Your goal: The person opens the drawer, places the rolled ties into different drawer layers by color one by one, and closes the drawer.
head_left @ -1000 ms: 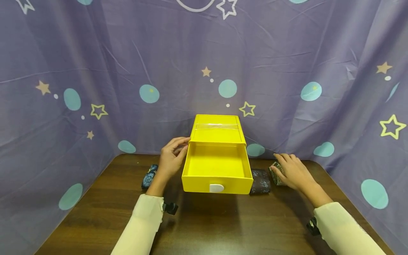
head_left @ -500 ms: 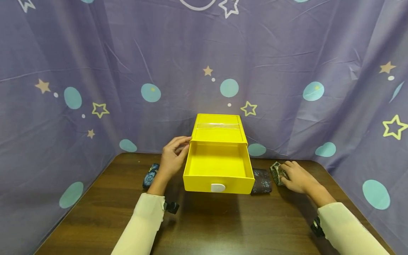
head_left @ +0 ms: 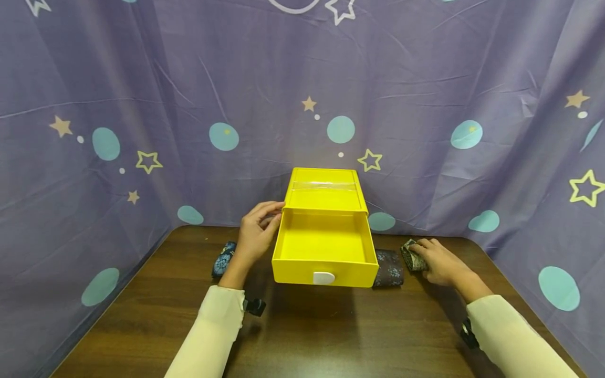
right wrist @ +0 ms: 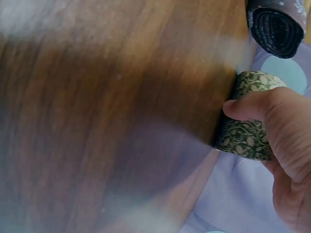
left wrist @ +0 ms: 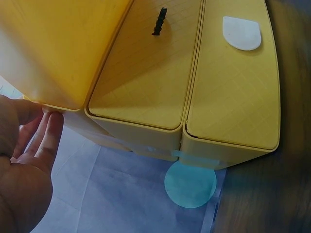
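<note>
The green-patterned roll (right wrist: 245, 133) — probably light, soft and squeezable, best held around its middle — sits at the far right of the table (head_left: 307, 336), near the dark roll (head_left: 389, 270), pinched by the right hand (head_left: 439, 262); mostly straight fingers of the left hand (head_left: 255, 233) touch the yellow drawer unit (head_left: 326, 200).

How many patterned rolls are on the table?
3: the blue roll left of the left hand, the dark roll right of the drawers, and the green roll in the right hand. The drawers may hide others.
</note>
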